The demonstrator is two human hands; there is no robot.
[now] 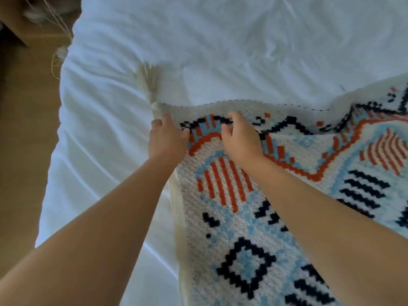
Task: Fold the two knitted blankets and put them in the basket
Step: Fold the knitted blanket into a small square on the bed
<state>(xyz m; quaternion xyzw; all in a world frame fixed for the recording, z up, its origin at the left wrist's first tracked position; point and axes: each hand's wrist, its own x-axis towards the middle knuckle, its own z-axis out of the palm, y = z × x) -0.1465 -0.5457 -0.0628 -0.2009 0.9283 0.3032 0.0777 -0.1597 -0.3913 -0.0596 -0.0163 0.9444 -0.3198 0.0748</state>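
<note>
A knitted blanket [254, 217] in cream with orange, light blue and dark navy patterns lies spread over the right half of the bed. A cream tassel [148, 85] sticks out from its far left corner, blurred. My left hand [165, 138] grips that corner at the blanket's left edge, fingers curled into the knit. My right hand [240, 138] pinches the fabric just to the right, near the far edge. Only one blanket shows, and no basket is in view.
The bed [220, 40] is covered with a rumpled white sheet. Along the left runs a wooden floor [24, 129]. A brown box-like object [19, 21] and loose pale strings [59, 58] sit at the top left beside the bed.
</note>
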